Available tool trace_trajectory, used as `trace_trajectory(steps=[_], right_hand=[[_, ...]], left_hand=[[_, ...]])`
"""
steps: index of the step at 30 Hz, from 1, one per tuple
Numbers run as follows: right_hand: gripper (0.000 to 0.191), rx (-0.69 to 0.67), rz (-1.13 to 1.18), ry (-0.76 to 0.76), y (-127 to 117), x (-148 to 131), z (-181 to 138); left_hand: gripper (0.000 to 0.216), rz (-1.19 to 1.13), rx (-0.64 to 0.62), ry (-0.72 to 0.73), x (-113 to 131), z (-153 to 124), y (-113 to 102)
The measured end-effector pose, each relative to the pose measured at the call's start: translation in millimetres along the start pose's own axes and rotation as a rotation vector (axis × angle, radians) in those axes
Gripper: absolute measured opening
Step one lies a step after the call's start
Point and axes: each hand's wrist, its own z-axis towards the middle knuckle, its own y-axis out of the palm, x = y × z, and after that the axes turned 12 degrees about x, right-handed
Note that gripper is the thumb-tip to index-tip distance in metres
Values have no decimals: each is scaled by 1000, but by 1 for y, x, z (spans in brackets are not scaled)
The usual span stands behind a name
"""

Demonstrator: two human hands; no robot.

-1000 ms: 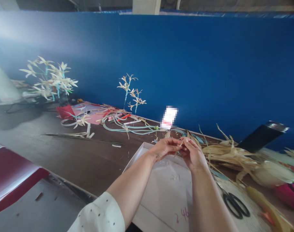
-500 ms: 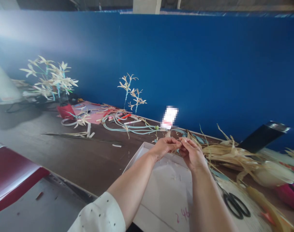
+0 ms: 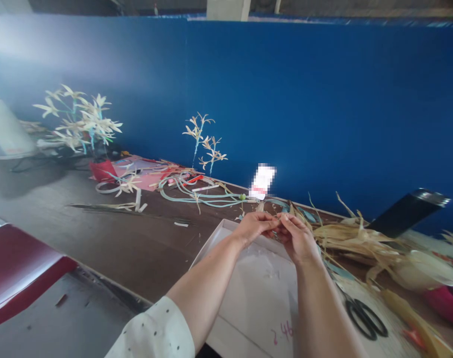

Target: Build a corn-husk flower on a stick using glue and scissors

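Note:
My left hand (image 3: 254, 226) and my right hand (image 3: 297, 238) meet fingertip to fingertip above the far edge of a shallow white box (image 3: 245, 291). Both pinch a small pale strip of dried husk (image 3: 279, 219) between thumbs and forefingers; most of it is hidden by the fingers. A heap of dried corn husks (image 3: 355, 238) lies just right of my right hand.
Black scissors (image 3: 364, 315) lie right of the box. Light-blue tubing (image 3: 196, 194) coils on the brown table behind it. Husk flowers on blue stems (image 3: 206, 144) and a bigger bunch in a red pot (image 3: 85, 124) stand by the blue wall. A dark-red board (image 3: 18, 263) sits at left.
My hands stay together at the same spot; the fingers have shifted slightly on the strip. The view has drifted a little.

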Motion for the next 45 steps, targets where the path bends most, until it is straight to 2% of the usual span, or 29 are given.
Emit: trace_trajectory(steps=[13,19,25,31,45], right_hand=[[37,65,-26,-18,4,-2,-2],[39,38,-59,-11,5,-3,-2],[42,17,-84,21,8,-5,-5],[39,17,-114,-18,12,2,-4],[36,65,-225,-77,13,10,-1]], left_hand=[[39,-22,151,63,-5,5,1],[40,-47,243,74,-5,7,0],[32,-135,301,53,-4,9,1],[21,-64,355,64,2,6,4],[31,-16,339,113,-4,8,0]])
